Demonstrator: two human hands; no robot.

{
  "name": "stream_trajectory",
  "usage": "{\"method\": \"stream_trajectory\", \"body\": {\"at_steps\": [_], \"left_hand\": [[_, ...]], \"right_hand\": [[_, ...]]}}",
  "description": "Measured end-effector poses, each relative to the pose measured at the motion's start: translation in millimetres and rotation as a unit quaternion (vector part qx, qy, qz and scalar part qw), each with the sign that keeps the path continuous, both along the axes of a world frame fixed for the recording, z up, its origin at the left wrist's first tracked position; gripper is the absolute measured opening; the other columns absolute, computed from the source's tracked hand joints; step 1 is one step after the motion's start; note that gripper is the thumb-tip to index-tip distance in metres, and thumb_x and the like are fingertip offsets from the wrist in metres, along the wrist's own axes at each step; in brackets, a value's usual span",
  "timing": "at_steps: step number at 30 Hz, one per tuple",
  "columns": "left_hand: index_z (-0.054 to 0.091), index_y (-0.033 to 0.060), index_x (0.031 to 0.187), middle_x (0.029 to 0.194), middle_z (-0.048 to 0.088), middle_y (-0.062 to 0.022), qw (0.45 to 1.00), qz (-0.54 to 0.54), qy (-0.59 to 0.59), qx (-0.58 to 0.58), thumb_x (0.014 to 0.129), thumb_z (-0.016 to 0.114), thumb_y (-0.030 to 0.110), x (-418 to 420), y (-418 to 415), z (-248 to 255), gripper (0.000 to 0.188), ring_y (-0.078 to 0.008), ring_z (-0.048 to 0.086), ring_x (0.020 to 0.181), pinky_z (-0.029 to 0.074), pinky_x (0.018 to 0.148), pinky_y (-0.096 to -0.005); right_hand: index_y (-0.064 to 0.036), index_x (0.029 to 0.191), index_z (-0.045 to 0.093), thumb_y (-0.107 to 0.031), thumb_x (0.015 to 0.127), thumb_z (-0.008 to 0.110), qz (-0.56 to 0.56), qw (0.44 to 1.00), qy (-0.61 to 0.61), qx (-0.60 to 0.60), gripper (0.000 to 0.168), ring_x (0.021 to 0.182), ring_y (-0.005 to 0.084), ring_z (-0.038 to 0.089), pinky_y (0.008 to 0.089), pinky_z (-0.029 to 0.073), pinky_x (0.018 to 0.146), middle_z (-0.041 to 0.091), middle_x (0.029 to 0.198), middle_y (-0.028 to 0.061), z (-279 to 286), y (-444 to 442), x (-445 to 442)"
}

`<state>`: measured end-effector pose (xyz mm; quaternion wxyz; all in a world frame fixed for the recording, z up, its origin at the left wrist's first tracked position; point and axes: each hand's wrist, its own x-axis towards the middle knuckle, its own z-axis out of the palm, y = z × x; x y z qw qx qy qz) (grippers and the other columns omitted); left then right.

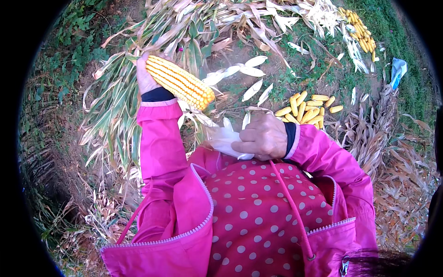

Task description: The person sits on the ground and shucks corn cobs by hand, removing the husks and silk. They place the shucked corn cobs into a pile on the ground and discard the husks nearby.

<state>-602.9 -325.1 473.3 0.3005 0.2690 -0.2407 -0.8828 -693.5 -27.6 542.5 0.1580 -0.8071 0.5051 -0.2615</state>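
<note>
My left hand (146, 77) grips a husked ear of yellow corn (180, 82) by its base. The ear slants down to the right, its rows of kernels bare and its tip towards my middle. Close to my body, my right hand (261, 137) has its fingers curled on pale corn husk leaves (224, 140). These leaves are apart from the ear. Loose white husks (252, 90) lie on the ground beyond my hands. A small pile of bare corn ears (308, 110) lies just past my right wrist.
Cut corn stalks with dry leaves (117, 100) spread from the left across the front. Another heap of yellow ears (360, 31) lies at the far right, near a blue and white plastic bag (398, 72). Dry husks (398, 173) cover the ground at right. Green plants (72, 41) grow at far left.
</note>
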Motion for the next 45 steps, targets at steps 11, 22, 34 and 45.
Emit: {"method": "stream_trajectory", "body": {"at_steps": [11,22,34,45], "left_hand": [[0.055,0.0010,0.088,0.082,0.062,-0.0156,0.914,0.367,-0.052,-0.166,0.084,0.049,0.037,163.1,-95.3,43.5,0.037,-0.0313,0.062,0.076,0.052,0.069,-0.0452],[0.053,0.0031,0.085,0.076,0.059,-0.0112,0.952,0.216,0.029,-0.213,0.089,0.051,0.028,100.9,-5.4,62.9,0.026,-0.0235,0.059,0.068,0.051,0.062,-0.0375],[0.044,0.0024,0.123,0.111,0.053,-0.0063,0.926,-0.249,-0.195,-0.204,0.090,0.055,0.022,-65.9,167.7,-69.4,0.040,-0.0142,0.052,0.099,0.043,0.085,-0.0288],[0.053,0.0013,0.112,0.096,0.062,-0.0100,0.810,-0.412,-0.416,0.006,0.088,0.053,0.017,-12.0,240.1,-244.1,0.029,-0.0157,0.059,0.079,0.050,0.069,-0.0274]], "right_hand": [[0.005,0.113,0.048,-0.007,0.083,0.061,-0.573,0.658,-0.488,-0.027,0.035,0.081,0.0114,0.058,0.0247,0.047,0.069,0.060,0.097,0.0084,-121.9,-31.6,-53.6],[0.001,0.134,0.033,-0.041,0.072,0.074,-0.250,0.775,-0.537,0.220,0.086,0.121,0.0242,0.042,0.0387,0.037,0.097,0.044,0.128,0.0165,-65.4,-97.5,20.8],[-0.002,0.112,0.050,-0.017,0.074,0.072,-0.440,0.459,-0.723,0.270,0.047,0.067,0.0158,0.060,0.0286,0.050,0.058,0.060,0.083,0.0072,-161.7,61.8,-25.1],[-0.002,0.114,0.047,-0.036,0.082,0.064,-0.721,-0.020,-0.674,-0.160,0.050,0.080,0.0248,0.061,0.0360,0.056,0.061,0.058,0.096,0.0121,-366.0,334.9,-188.7]]}}
